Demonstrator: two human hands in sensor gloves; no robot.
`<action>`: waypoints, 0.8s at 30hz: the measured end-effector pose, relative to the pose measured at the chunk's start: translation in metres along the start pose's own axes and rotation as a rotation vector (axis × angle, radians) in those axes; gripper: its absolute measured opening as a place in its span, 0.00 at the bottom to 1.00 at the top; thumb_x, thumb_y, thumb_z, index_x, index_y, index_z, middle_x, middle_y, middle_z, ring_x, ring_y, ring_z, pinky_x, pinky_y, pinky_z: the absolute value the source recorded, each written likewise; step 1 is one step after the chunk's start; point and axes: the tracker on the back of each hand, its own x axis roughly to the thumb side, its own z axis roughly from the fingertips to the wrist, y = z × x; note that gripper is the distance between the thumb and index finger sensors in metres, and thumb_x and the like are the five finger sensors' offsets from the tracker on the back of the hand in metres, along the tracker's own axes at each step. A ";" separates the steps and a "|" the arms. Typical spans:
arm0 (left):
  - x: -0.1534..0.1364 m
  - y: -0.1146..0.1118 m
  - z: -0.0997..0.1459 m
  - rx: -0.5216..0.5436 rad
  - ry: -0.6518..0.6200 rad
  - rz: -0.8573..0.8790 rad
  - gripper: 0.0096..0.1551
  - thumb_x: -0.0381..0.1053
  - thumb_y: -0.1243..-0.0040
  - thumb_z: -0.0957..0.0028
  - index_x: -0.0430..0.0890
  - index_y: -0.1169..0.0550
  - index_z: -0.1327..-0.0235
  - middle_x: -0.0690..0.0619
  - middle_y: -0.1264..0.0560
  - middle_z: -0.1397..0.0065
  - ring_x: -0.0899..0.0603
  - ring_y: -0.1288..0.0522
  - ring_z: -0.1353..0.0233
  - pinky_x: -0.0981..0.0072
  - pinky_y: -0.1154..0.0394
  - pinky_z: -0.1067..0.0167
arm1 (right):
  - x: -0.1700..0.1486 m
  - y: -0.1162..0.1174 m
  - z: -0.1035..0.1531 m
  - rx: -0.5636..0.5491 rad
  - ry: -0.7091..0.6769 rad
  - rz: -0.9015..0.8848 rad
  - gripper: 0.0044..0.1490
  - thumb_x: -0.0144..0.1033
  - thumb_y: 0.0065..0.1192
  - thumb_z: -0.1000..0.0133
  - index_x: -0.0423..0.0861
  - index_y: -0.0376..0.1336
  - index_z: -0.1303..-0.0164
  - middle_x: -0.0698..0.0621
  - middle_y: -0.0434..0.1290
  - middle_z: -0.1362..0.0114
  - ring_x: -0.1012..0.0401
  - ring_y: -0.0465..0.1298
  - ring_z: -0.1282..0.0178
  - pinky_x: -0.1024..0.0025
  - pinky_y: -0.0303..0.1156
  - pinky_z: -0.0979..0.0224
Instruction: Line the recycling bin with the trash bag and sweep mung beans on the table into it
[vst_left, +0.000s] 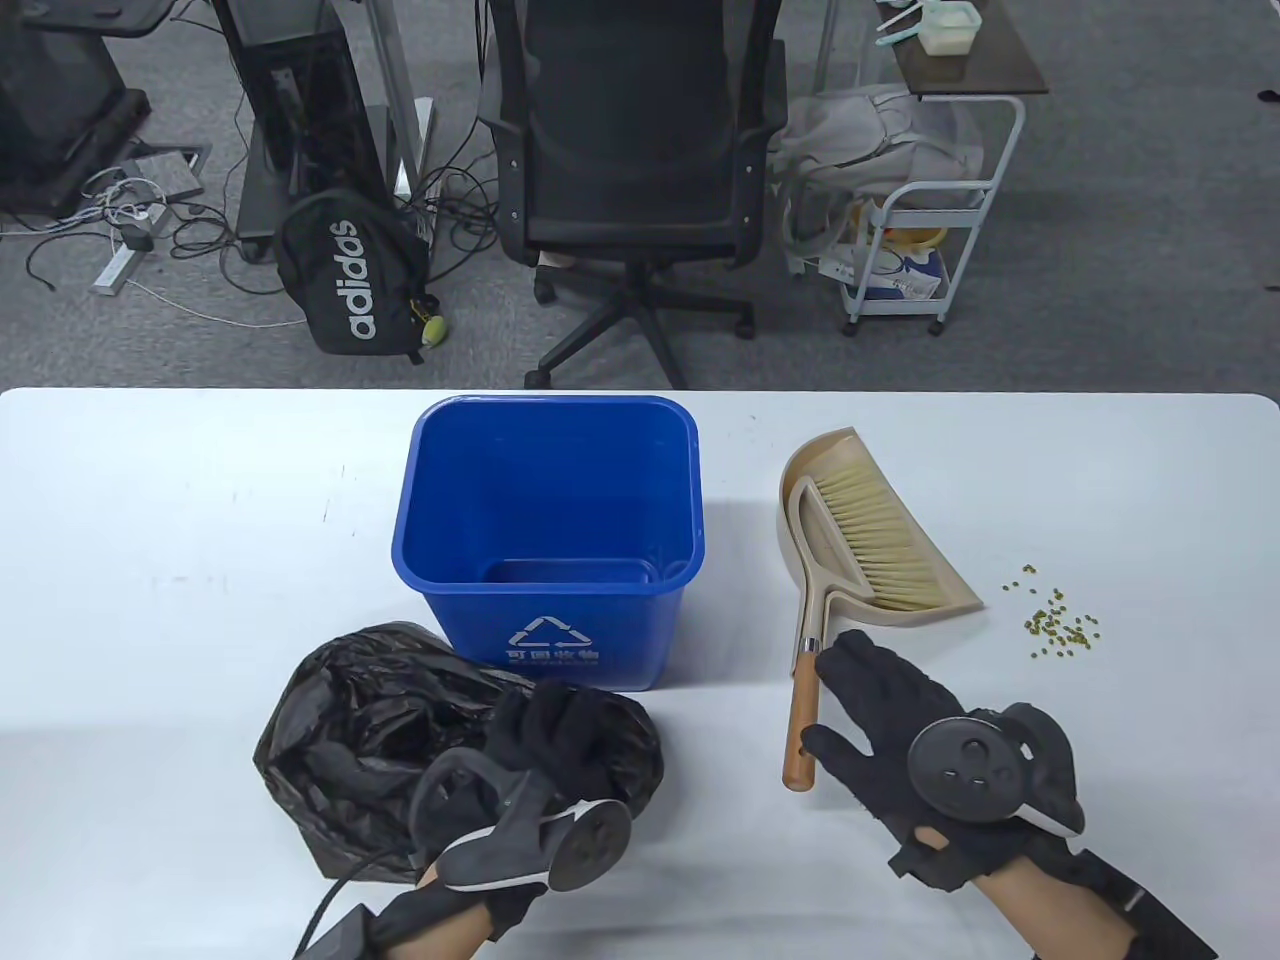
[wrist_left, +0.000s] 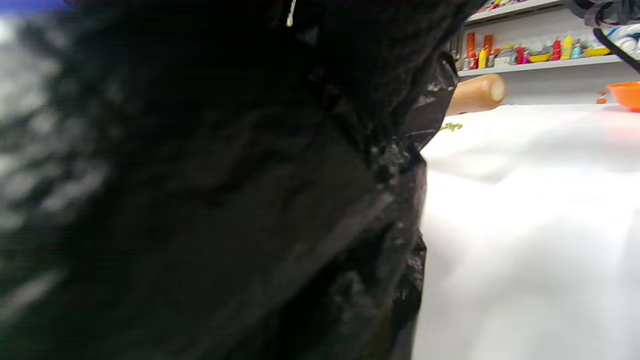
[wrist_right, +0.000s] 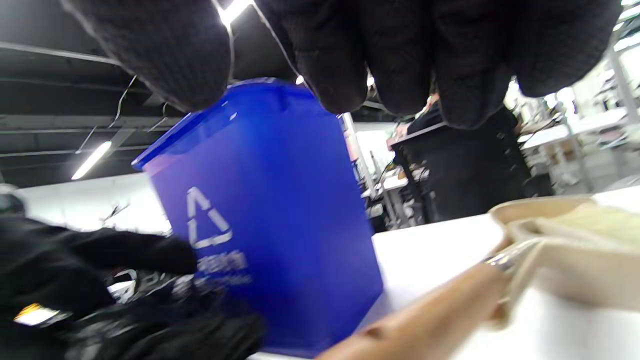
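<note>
While the recycling bin (vst_left: 548, 530) stands unlined at mid-table, the trash bag (vst_left: 380, 730) lies crumpled just in front of its near-left corner, so lining is the step in hand. The left hand (vst_left: 545, 745) is dug into the bag's right side, fingers seemingly curled into the plastic, though the left wrist view shows little but black film, so the grip itself is hard to confirm. The right hand (vst_left: 900, 735) hovers spread and empty, its fingers right beside the wooden handle (vst_left: 801, 725) of the brush.

To do this well, I judge both hands should find the bag's mouth, shake it open, lower it into the bin and fold the edge over the rim all round, so it does not slip inside when the beans are tipped in. The bag is badly bunched, and finding the opening is the likely snag.

To the right of the bin lies the dustpan (vst_left: 880, 530) with the brush (vst_left: 870, 535) nested in it. The mung beans (vst_left: 1060, 620) are scattered further right, apart from the pan. Nothing blocks the bin's opening.
</note>
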 end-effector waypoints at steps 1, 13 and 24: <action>0.004 0.001 -0.002 0.003 -0.009 -0.002 0.21 0.44 0.25 0.53 0.38 0.11 0.49 0.32 0.38 0.15 0.16 0.41 0.19 0.18 0.44 0.28 | 0.006 0.004 -0.003 0.039 -0.012 0.005 0.51 0.54 0.62 0.45 0.27 0.63 0.25 0.21 0.64 0.24 0.25 0.69 0.31 0.29 0.67 0.36; 0.023 0.009 -0.013 0.061 -0.063 0.012 0.21 0.44 0.25 0.53 0.39 0.12 0.48 0.33 0.38 0.15 0.17 0.42 0.19 0.18 0.44 0.27 | 0.052 0.064 -0.047 0.437 -0.175 0.083 0.57 0.53 0.71 0.49 0.28 0.59 0.20 0.18 0.46 0.18 0.19 0.50 0.25 0.22 0.53 0.32; -0.009 0.024 0.022 0.173 -0.011 0.024 0.46 0.59 0.27 0.57 0.38 0.22 0.27 0.30 0.42 0.14 0.17 0.42 0.19 0.17 0.44 0.29 | 0.048 0.061 -0.049 0.214 -0.188 0.206 0.25 0.37 0.73 0.49 0.34 0.78 0.51 0.23 0.62 0.22 0.24 0.62 0.25 0.25 0.58 0.32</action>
